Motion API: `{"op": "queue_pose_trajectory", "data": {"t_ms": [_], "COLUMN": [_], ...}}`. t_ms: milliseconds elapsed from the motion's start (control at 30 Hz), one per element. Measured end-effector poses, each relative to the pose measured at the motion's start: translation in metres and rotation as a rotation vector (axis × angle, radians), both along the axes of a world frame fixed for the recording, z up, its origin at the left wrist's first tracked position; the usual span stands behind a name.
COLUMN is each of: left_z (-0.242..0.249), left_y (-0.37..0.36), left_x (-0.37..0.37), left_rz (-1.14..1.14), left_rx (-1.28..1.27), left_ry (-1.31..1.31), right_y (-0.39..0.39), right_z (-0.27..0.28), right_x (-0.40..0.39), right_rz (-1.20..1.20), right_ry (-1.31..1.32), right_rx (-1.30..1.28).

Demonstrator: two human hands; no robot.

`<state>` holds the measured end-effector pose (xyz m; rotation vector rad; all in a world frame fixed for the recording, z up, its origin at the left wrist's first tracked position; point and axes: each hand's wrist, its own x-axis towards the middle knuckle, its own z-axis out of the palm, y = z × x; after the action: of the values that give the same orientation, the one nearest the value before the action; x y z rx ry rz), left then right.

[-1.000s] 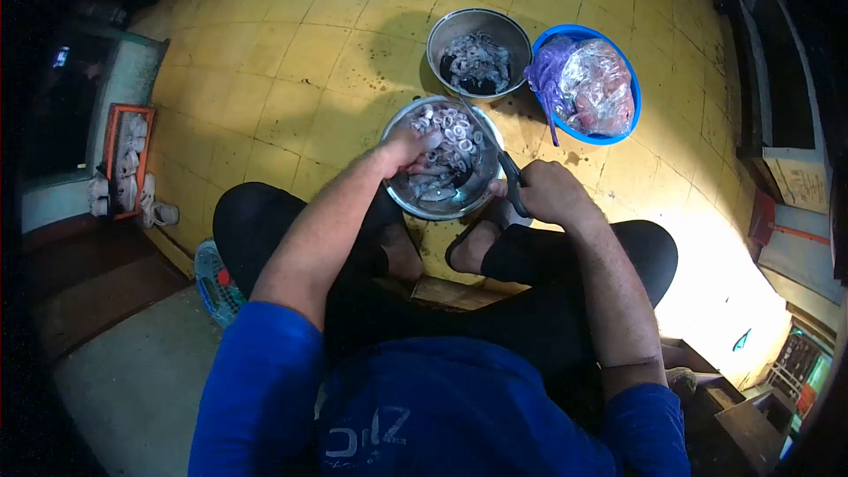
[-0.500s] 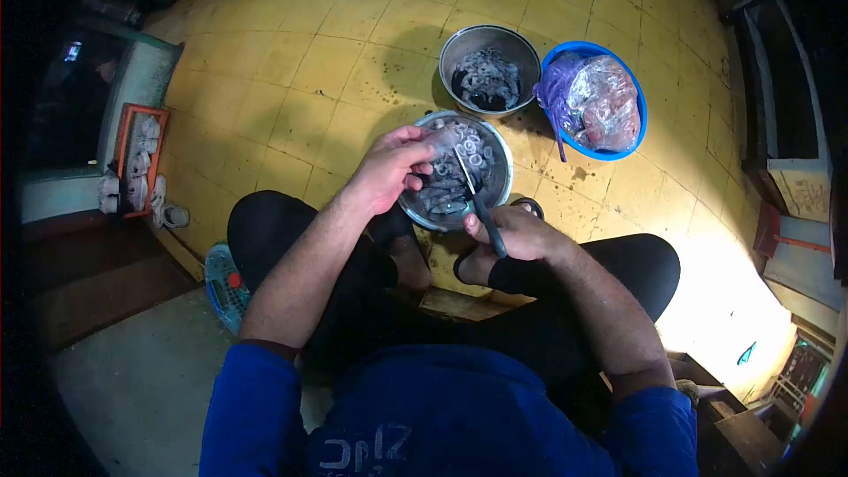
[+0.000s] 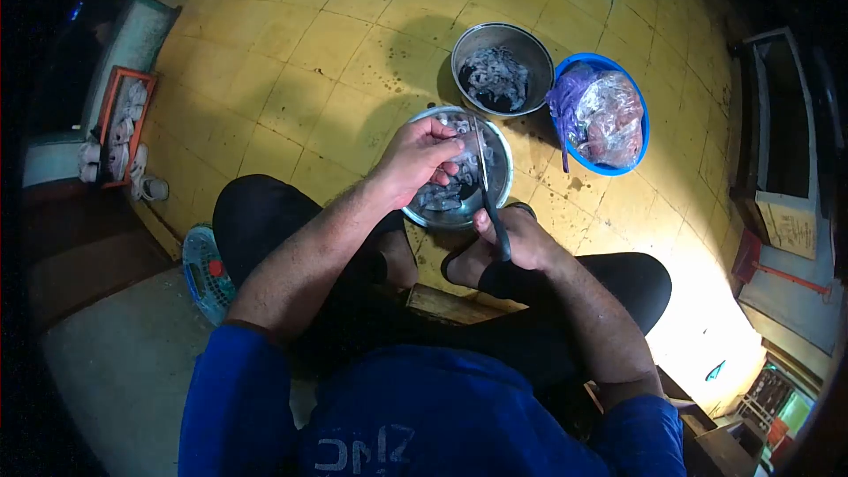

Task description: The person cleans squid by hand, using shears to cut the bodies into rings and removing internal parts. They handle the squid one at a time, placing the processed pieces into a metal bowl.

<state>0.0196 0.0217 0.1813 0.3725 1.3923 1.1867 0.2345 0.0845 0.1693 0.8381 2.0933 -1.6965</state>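
My left hand [image 3: 419, 161] is closed in a pinch on a pale, translucent piece of squid [image 3: 469, 143] above a metal bowl. Black-handled scissors [image 3: 483, 170] are gripped in my right hand [image 3: 523, 240], their blades pointing away from me and meeting the squid beside my left fingertips. Under both hands stands the metal bowl [image 3: 507, 187], holding cut squid rings and greyish squid pieces [image 3: 442, 200]. My left hand hides part of its contents.
Beyond the bowl is a deeper metal pot [image 3: 459, 60] with more pale squid in dark liquid. Beside it, a blue basin [image 3: 646, 115] holds plastic bags [image 3: 611, 115]. A shoe rack [image 3: 112, 115] stands left; a green basket [image 3: 200, 276] lies by my left knee.
The scissors have swung more upright, and their blades now reach the squid near my left fingers. My left hand has moved slightly right over the bowl. The view has shifted a little.
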Motion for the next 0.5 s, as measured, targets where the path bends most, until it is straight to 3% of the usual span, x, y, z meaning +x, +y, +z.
{"op": "queue_pose_trajectory", "data": {"t_ms": [300, 500], "left_z": [-0.0049, -0.0056], "left_y": [0.0004, 0.0008], "left_x": [-0.0005, 0.0011], "left_rz": [-0.006, 0.002], "left_rx": [0.016, 0.029], "left_ry": [0.017, -0.008], "right_y": [0.0000, -0.0026], "right_z": [-0.0086, -0.0007], "right_x": [0.0031, 0.0024], "right_rz": [-0.020, -0.101], "right_ry": [-0.101, -0.021], "right_rx": [0.026, -0.007]}}
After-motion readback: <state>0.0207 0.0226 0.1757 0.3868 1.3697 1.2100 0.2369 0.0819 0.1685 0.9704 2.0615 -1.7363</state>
